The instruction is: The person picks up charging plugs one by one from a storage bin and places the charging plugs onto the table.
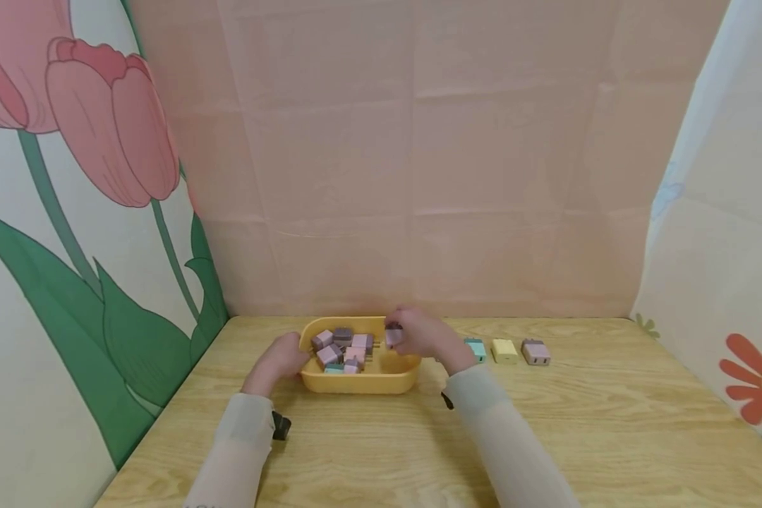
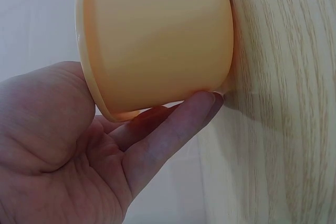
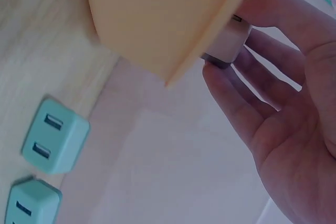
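Note:
A yellow plastic bin [image 1: 358, 384] sits on the table, with several USB wall chargers [image 1: 329, 355] in lilac, dark grey, pink and teal heaped toward its left side. My left hand [image 1: 286, 355] grips the bin's left end. In the left wrist view the thumb side is at the rim and the fingers [image 2: 173, 132] lie along the outer wall. At the opposite end, my right hand [image 1: 422, 333] pinches a lilac and dark USB wall charger [image 3: 229, 45] between thumb and fingertips, right at the rim. The bin's wall hides part of that charger in the right wrist view.
Right of the bin, a teal charger [image 1: 475, 350], a yellow charger [image 1: 504, 351] and a lilac and grey charger [image 1: 536, 352] stand in a row on the wooden table [image 1: 368, 451]. A pink backdrop [image 1: 413, 176] rises behind the table, with flower-printed sheets at the sides.

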`<state>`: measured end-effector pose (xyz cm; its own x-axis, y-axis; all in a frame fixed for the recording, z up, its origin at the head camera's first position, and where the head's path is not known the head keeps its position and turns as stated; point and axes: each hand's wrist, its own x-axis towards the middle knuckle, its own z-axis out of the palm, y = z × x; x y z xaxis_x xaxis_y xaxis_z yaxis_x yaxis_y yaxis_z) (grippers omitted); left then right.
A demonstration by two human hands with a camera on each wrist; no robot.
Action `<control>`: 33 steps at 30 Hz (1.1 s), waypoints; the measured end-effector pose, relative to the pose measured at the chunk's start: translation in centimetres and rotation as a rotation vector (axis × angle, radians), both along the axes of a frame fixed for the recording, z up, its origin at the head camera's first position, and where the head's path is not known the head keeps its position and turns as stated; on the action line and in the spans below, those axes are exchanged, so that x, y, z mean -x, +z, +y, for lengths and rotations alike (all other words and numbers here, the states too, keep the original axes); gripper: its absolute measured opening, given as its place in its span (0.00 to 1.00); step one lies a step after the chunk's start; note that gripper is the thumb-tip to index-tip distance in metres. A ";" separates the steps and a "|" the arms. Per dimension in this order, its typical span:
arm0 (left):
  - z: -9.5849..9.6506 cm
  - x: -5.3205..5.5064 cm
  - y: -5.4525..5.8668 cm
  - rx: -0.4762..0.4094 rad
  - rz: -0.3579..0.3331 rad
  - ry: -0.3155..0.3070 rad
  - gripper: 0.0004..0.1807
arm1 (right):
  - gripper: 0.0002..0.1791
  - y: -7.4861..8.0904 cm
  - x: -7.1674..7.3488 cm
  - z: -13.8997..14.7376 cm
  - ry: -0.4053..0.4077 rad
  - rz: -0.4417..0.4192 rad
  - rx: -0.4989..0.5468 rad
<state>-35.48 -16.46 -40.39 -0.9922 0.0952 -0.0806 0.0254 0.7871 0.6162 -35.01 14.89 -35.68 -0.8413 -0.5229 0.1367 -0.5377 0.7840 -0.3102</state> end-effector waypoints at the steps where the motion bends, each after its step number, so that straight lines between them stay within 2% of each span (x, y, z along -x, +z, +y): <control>1: 0.0 0.0 0.0 0.001 -0.001 0.002 0.19 | 0.25 -0.4 0.9 -0.6 -0.055 -0.009 -0.023; 3: 0.1 0.1 0.0 -0.001 0.001 0.004 0.18 | 0.26 -0.9 1.9 -0.9 -0.118 -0.007 -0.036; 10: 0.5 0.3 -0.4 -0.017 -0.005 -0.013 0.18 | 0.25 0.3 0.9 2.9 -0.022 0.014 0.048; 15: 0.3 0.4 -0.5 0.001 0.003 0.005 0.18 | 0.23 0.4 0.6 4.7 0.005 0.043 0.027; 21: 0.1 0.2 -0.3 0.010 0.005 -0.003 0.17 | 0.20 -0.3 0.1 6.8 0.004 0.076 -0.030; 26: 0.0 0.4 -0.5 0.004 -0.022 0.016 0.17 | 0.19 -0.9 -0.4 7.8 -0.021 0.037 -0.062; 33: 0.0 0.5 -0.3 0.014 -0.002 0.003 0.16 | 0.19 -1.4 -0.5 8.6 -0.021 -0.008 -0.076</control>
<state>-35.93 -16.50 -40.73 -0.9923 0.0909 -0.0840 0.0217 0.7958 0.6051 -34.49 23.49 -37.04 -0.8531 -0.5138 0.0909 -0.5188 0.8165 -0.2533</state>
